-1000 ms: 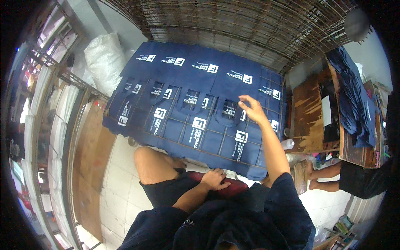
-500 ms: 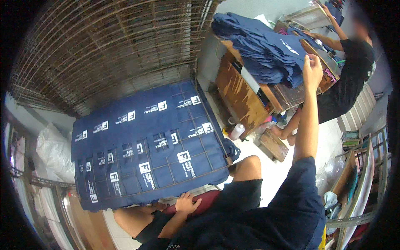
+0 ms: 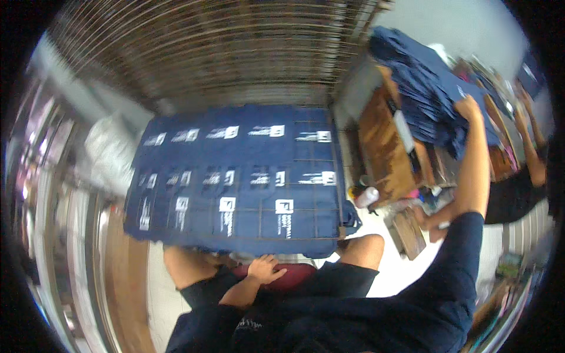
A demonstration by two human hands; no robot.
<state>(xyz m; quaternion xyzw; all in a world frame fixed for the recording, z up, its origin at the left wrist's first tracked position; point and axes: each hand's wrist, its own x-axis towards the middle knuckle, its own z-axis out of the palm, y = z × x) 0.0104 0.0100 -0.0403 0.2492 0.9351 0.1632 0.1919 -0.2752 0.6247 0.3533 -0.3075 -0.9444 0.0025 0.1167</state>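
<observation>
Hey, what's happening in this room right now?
A seated person reaches the right hand out to a pile of dark blue garments heaped on a wooden table, while the left hand rests on a red seat between the knees. In front lies a flat rack covered with rows of dark blue pieces bearing white prints. Another person works beyond the table.

White tiled floor (image 3: 406, 276) below. Woven cane wall (image 3: 223, 53) up top. Wooden table (image 3: 385, 144) at right. Bright windows (image 3: 41, 194) at left.
</observation>
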